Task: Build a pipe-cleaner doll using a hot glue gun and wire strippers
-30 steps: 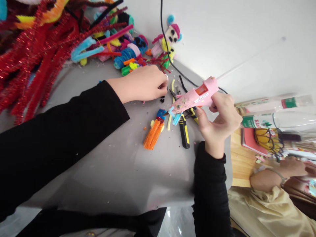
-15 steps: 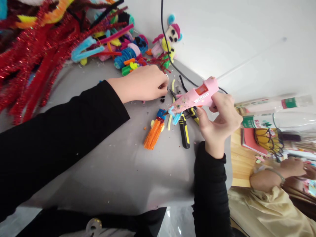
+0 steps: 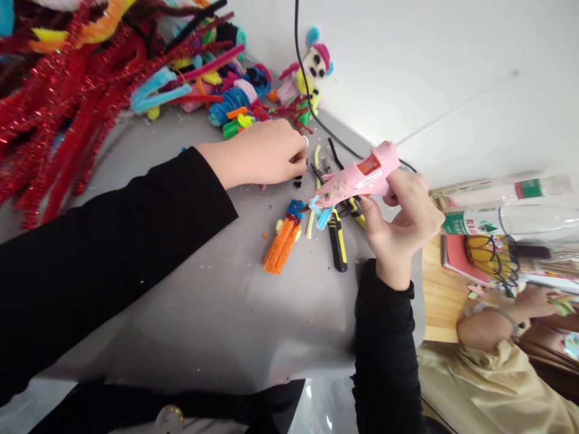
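My right hand [image 3: 402, 211] grips a pink glue gun [image 3: 357, 178], with a long clear glue stick jutting from its back end. The gun's nozzle points at the blue top of a small orange pipe-cleaner figure [image 3: 283, 244] lying on the grey table mat; whether it touches cannot be told. My left hand [image 3: 266, 154] rests on the mat just beyond the figure, fingers curled and closed, and what they hold, if anything, is hidden. Tiny black bits [image 3: 297, 181] lie by its fingertips. Black-and-yellow pliers [image 3: 337, 241] lie under the gun, near a pale yellow pipe-cleaner piece [image 3: 310, 223].
Red glittery pipe cleaners [image 3: 67, 114] heap up at the far left. Several finished pipe-cleaner dolls [image 3: 316, 60] stand along the wall, where a black cable [image 3: 307, 90] runs down. Plastic bottles [image 3: 511, 220] are at the right, near another person's arm [image 3: 486, 328].
My hands and the glue gun stay almost still over the figure. At the right, the other person's hand has shifted and a pale green thing now shows in it.
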`<state>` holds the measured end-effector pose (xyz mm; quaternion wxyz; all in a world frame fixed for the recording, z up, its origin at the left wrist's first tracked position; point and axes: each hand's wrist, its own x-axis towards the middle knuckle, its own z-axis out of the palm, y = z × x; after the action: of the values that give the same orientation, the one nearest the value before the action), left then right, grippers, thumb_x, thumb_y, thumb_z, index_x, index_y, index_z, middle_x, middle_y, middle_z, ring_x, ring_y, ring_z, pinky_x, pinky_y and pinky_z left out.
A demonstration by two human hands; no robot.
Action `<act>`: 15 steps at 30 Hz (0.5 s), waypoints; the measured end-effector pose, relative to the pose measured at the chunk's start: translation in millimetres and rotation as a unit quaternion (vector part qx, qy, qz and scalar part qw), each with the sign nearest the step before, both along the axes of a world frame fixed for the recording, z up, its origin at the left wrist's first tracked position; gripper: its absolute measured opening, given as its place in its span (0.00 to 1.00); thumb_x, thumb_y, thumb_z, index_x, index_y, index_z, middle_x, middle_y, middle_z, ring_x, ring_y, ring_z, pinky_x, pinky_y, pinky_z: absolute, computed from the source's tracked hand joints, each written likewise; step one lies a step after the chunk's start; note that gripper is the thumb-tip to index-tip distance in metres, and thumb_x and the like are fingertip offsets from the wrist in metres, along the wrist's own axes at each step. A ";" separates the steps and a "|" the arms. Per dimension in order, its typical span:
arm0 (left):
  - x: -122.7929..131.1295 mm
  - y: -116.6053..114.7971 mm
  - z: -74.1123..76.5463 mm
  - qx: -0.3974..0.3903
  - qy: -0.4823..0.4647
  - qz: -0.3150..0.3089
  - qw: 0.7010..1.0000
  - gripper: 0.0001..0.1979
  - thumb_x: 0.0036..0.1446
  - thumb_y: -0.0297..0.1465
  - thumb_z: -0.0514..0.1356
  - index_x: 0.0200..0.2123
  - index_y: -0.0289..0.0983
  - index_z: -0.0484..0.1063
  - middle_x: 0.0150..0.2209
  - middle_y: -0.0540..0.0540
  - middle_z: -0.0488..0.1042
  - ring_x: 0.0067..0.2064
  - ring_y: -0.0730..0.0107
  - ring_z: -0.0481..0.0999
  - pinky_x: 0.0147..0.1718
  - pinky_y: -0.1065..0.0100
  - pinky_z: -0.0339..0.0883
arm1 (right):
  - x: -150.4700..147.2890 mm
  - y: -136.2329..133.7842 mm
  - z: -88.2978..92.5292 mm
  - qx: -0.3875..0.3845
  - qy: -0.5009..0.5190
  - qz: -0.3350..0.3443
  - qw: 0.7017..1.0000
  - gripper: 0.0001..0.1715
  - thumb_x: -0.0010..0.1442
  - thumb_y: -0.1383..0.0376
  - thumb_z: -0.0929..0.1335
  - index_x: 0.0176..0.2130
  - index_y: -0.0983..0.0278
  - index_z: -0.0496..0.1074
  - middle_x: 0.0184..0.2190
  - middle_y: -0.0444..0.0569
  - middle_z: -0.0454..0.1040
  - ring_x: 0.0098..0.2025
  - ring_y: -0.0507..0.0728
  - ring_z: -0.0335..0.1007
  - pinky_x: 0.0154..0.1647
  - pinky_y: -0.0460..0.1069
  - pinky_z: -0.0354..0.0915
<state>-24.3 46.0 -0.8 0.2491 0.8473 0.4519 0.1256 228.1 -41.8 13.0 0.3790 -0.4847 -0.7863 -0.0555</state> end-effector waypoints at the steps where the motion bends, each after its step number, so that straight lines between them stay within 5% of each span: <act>1: -0.1 0.1 -0.2 0.001 -0.002 0.000 1.000 0.10 0.58 0.34 0.59 0.34 0.40 0.81 0.25 0.44 0.77 0.39 0.54 0.80 0.36 0.64 0.63 | 0.3 -0.2 -0.2 0.000 -0.003 -0.006 1.000 0.20 0.63 0.52 0.72 0.51 0.59 0.79 0.38 0.51 0.79 0.41 0.63 0.76 0.49 0.63 0.70; 15: -0.9 0.4 -1.5 -0.002 -0.024 -0.002 1.000 0.09 0.57 0.35 0.60 0.32 0.41 0.80 0.22 0.44 0.74 0.37 0.53 0.79 0.33 0.63 0.62 | -0.7 -0.9 0.7 0.000 -0.031 -0.064 0.997 0.20 0.64 0.49 0.71 0.48 0.58 0.80 0.36 0.51 0.79 0.41 0.64 0.76 0.46 0.63 0.72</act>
<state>-25.3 46.4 -2.3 0.2615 0.8444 0.4447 0.1442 227.4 -42.7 13.7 0.3499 -0.5324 -0.7649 -0.0952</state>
